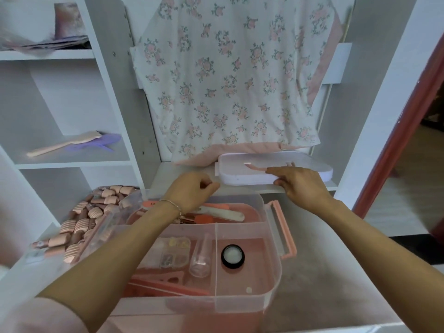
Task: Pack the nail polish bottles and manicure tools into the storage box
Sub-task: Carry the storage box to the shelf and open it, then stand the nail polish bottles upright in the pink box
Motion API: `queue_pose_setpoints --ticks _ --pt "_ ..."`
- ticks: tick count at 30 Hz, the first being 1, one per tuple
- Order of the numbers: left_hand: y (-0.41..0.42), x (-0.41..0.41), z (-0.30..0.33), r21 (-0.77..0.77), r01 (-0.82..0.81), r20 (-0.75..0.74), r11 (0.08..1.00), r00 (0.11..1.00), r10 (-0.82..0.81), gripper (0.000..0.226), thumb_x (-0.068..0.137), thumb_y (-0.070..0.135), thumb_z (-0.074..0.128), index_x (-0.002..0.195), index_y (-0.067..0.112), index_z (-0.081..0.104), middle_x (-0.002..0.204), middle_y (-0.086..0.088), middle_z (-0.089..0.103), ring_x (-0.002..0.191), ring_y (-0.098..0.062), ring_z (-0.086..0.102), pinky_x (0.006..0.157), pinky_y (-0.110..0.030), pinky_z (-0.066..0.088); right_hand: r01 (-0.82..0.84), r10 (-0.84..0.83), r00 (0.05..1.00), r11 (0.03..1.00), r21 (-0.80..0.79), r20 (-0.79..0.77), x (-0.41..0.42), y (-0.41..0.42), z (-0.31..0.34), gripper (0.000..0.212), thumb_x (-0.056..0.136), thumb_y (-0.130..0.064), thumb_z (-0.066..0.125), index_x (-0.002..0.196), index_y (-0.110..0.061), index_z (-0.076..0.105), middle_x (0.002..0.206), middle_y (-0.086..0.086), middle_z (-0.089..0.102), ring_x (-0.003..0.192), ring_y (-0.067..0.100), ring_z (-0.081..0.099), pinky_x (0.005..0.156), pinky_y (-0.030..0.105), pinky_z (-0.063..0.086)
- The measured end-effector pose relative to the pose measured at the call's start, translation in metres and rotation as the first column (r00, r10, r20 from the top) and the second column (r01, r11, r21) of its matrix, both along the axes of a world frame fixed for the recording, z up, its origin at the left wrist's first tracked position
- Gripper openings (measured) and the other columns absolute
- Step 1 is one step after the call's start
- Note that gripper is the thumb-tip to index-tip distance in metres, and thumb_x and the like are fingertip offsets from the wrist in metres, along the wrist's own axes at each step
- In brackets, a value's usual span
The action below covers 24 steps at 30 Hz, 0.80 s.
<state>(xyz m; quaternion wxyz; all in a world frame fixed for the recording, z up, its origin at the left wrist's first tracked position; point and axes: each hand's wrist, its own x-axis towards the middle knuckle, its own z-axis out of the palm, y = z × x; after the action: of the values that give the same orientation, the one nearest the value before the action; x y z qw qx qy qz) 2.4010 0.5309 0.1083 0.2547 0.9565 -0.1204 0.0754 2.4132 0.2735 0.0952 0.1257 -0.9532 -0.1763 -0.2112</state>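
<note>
Nearest the camera, the storage box [271,282] stands open at the front edge of the bench [324,272], its clear tray divided into compartments. The right front compartment holds a small black-rimmed jar [232,256]. The left one holds a clear compartmented case [171,252], a clear tube [201,257] and pink tools [165,283] lying flat at the front. The rear compartment holds nail files [224,212] and other pink and orange pieces, partly hidden by the left forearm.

The left hand [189,191] hovers over the rear edge of the box with its fingers curled in; nothing can be seen in it, though the inner side is turned away. The right hand [298,182] reaches to the back of the bench, where the white lid [245,171] lies flat just below a hanging floral cloth [228,75]. Its fingers lie along the lid's near rim with the thumb under the edge, so it seems to be taking hold of the lid.

By my judgement the packing is nearly done: most of the items are in the tray, and fitting the lid looks like the step in hand. What may be left is the pile of pink bottles [81,222] beside the box at the bench's left edge; whether these are polish bottles meant for the box I cannot tell. The side latch [283,231] stands unfastened.
</note>
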Motion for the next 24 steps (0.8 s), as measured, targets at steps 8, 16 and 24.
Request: queue_pose_setpoints --ticks 8,16,24 --pt "0.0 0.0 -0.005 -0.061 0.104 -0.029 0.993 0.994 -0.106 0.019 0.085 0.033 0.062 0.068 0.029 0.058 0.063 0.016 0.054 0.06 -0.001 0.049 0.059 -0.017 0.036 -0.048 0.048 0.999 0.998 0.048 -0.004 0.008 -0.004 -0.036 0.032 0.08 -0.004 0.066 0.111 -0.014 0.067 0.12 0.003 0.064 0.115 0.022 0.057 0.089 0.033 0.048" --pt "-0.002 0.001 -0.007 -0.057 0.063 -0.035 0.996 0.997 -0.065 0.02 0.086 0.035 0.06 0.067 0.029 0.057 0.064 0.016 0.054 0.061 -0.001 0.049 0.058 -0.02 0.037 0.079 0.032 0.973 0.883 0.462 -0.229 -0.014 0.013 -0.016 0.032 0.092 -0.009 0.049 0.122 -0.015 0.059 0.129 0.008 0.057 0.117 0.026 0.053 0.099 0.025 0.035" --pt "-0.008 -0.01 0.009 0.103 0.01 0.04 0.995 0.999 -0.014 0.019 0.088 0.033 0.057 0.079 0.017 0.063 0.077 0.003 0.062 0.079 -0.02 0.057 0.075 -0.033 0.047 0.214 0.135 0.911 0.652 0.727 -0.389 -0.072 0.028 -0.002 0.027 0.094 -0.017 0.045 0.076 -0.018 0.067 0.058 -0.004 0.058 0.046 -0.003 0.051 0.048 0.008 0.042"
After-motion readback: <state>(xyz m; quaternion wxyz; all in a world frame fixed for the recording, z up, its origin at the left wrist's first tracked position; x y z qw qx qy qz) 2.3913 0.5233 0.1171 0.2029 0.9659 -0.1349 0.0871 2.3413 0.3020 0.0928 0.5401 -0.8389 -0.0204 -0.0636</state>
